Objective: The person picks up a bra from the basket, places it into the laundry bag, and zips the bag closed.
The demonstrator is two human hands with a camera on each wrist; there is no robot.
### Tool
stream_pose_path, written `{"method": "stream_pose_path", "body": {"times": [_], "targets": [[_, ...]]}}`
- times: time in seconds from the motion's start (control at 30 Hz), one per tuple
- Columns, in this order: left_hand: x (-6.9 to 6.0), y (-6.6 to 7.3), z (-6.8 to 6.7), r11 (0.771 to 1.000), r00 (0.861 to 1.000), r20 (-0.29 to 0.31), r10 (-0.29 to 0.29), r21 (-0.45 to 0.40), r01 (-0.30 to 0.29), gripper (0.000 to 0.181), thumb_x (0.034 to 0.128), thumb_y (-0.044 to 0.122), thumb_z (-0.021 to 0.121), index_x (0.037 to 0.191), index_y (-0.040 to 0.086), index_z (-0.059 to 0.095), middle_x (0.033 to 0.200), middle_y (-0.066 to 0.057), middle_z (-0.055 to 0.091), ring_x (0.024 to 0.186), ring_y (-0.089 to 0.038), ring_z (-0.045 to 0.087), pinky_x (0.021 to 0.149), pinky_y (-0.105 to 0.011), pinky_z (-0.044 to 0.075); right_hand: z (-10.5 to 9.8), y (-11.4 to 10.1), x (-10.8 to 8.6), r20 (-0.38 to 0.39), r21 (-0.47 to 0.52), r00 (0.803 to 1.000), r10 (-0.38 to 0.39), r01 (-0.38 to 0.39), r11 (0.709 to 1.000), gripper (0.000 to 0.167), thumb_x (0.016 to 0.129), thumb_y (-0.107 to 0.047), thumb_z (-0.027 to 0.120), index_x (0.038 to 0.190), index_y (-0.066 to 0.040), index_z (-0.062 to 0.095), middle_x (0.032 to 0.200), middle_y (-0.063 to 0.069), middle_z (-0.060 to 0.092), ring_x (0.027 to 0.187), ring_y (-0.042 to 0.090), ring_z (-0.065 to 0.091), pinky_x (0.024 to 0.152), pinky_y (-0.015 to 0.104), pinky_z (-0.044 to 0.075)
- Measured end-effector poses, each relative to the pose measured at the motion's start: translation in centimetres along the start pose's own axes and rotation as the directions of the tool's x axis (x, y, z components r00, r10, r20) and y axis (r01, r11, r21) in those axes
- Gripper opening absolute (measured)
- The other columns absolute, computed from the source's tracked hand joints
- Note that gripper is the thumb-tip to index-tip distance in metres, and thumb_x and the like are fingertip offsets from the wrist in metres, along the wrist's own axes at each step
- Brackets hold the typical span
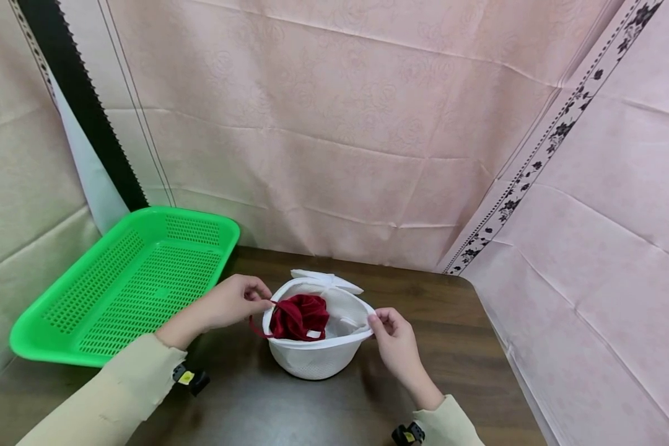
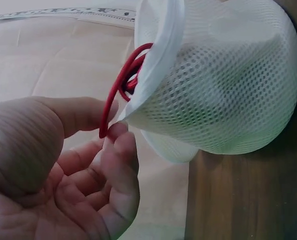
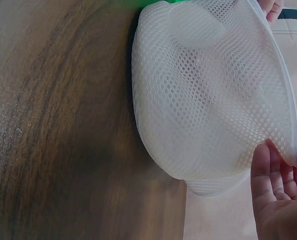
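A white mesh laundry bag (image 1: pixel 314 360) stands on the table with its mouth held wide. Inside lies a bunched dark red satin garment (image 1: pixel 298 317) with a small white tag. One thin red strap (image 2: pixel 113 97) loops out over the left side of the rim. My left hand (image 1: pixel 235 302) pinches that side of the rim between thumb and fingertips, with the strap lying against the thumb. On the opposite side, my right hand (image 1: pixel 397 342) pinches the rim, its fingers (image 3: pixel 262 167) against the outer mesh. A white flap (image 1: pixel 334 282) stands out behind the mouth.
A large green plastic basket (image 1: pixel 223 248) with perforated sides sits at the left of the dark wooden table (image 1: pixel 446 365). Pale pink cloth (image 1: pixel 334 136) hangs behind and at both sides of the table.
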State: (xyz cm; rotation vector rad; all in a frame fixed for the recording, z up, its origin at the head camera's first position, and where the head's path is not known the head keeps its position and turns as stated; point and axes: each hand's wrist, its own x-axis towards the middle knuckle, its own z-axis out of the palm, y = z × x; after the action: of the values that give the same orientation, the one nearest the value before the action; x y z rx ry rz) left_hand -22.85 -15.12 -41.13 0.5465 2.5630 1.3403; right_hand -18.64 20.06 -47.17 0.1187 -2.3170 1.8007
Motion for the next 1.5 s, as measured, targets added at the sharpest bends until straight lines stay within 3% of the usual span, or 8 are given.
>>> {"method": "stream_pose_path", "body": {"times": [0.23,0.4,0.63,0.8,0.93,1.1,1.3,1.5], "targets": [[0.2,0.8,0.2,0.998,0.995,-0.097,0.018,0.063,-0.012,0.005,0.1007,0.012,0.074,0.101,0.008,0.076,0.086,-0.006,0.07,0.069,-0.017,0.062,0.062,-0.034,0.055,0.0,0.1,-0.1,-0.004,-0.013,1.0,0.022,-0.022,1.0,0.012,0.103,-0.003,0.069,0.106,0.008,0.068,0.089,0.016,0.068,0.073,0.009,0.066,0.074,0.029,0.061],[0.6,1.7,1.5,0.999,0.99,-0.133,0.036,-0.012,-0.038,0.006,0.1015,0.009,0.073,0.106,0.006,0.075,0.087,-0.008,0.07,0.064,-0.019,0.065,0.059,-0.033,0.058,0.0,0.1,-0.1,-0.003,-0.017,1.0,0.018,-0.018,1.0,0.011,0.103,-0.003,0.069,0.105,0.008,0.069,0.09,0.017,0.068,0.073,0.009,0.067,0.075,0.03,0.062],[1.5,2.7,3.7,0.981,0.968,-0.168,0.186,0.087,-0.174,0.004,0.0988,0.007,0.075,0.102,0.006,0.078,0.09,-0.003,0.07,0.072,-0.013,0.068,0.07,-0.032,0.059,0.1,0.0,-0.3,-0.003,-0.016,1.0,0.005,-0.005,1.0,0.01,0.103,-0.002,0.069,0.106,0.007,0.069,0.089,0.017,0.069,0.073,0.009,0.067,0.072,0.024,0.059],[2.1,2.6,5.3,0.916,0.931,-0.137,0.338,0.276,-0.292,0.005,0.096,0.004,0.076,0.1,0.006,0.079,0.098,-0.002,0.071,0.09,-0.016,0.07,0.083,-0.037,0.06,0.1,0.1,-0.3,-0.001,-0.022,1.0,-0.003,0.003,1.0,0.01,0.103,-0.003,0.069,0.105,0.007,0.069,0.089,0.016,0.068,0.073,0.011,0.067,0.072,0.024,0.059],[2.3,2.5,6.6,0.822,0.911,-0.06,0.408,0.458,-0.338,0.005,0.0945,0.002,0.076,0.098,0.005,0.077,0.101,-0.006,0.072,0.096,-0.023,0.07,0.087,-0.041,0.06,0.1,0.2,-0.4,0.002,-0.035,1.0,-0.001,0.001,0.999,0.009,0.103,-0.003,0.069,0.104,0.006,0.07,0.088,0.014,0.068,0.072,0.012,0.067,0.071,0.025,0.059],[2.1,2.7,8.2,0.733,0.934,0.086,0.346,0.596,-0.326,0.009,0.0982,0.009,0.073,0.104,0.002,0.076,0.107,-0.013,0.072,0.104,-0.03,0.07,0.097,-0.046,0.057,0.2,0.5,-0.4,0.01,-0.065,1.0,-0.014,0.015,0.998,0.007,0.103,-0.002,0.069,0.103,0.005,0.07,0.086,0.013,0.068,0.073,0.016,0.068,0.07,0.025,0.059],[1.6,2.9,9.4,0.745,0.965,0.187,0.184,0.614,-0.261,0.03,0.1064,0.021,0.064,0.124,-0.001,0.072,0.135,-0.025,0.067,0.128,-0.043,0.062,0.113,-0.054,0.047,0.3,0.7,-0.4,0.014,-0.091,1.0,-0.013,0.014,0.996,0.005,0.102,-0.002,0.069,0.101,0.003,0.07,0.084,0.01,0.068,0.074,0.026,0.069,0.07,0.028,0.06],[1.7,3.0,9.0,0.764,0.959,0.176,0.221,0.58,-0.282,0.029,0.101,0.016,0.07,0.125,0.0,0.073,0.131,-0.019,0.07,0.124,-0.037,0.066,0.11,-0.052,0.05,0.2,0.7,-0.3,0.017,-0.091,1.0,0.0,0.002,0.996,0.003,0.102,-0.001,0.069,0.101,0.002,0.07,0.084,0.01,0.067,0.074,0.02,0.068,0.071,0.03,0.06]]}}
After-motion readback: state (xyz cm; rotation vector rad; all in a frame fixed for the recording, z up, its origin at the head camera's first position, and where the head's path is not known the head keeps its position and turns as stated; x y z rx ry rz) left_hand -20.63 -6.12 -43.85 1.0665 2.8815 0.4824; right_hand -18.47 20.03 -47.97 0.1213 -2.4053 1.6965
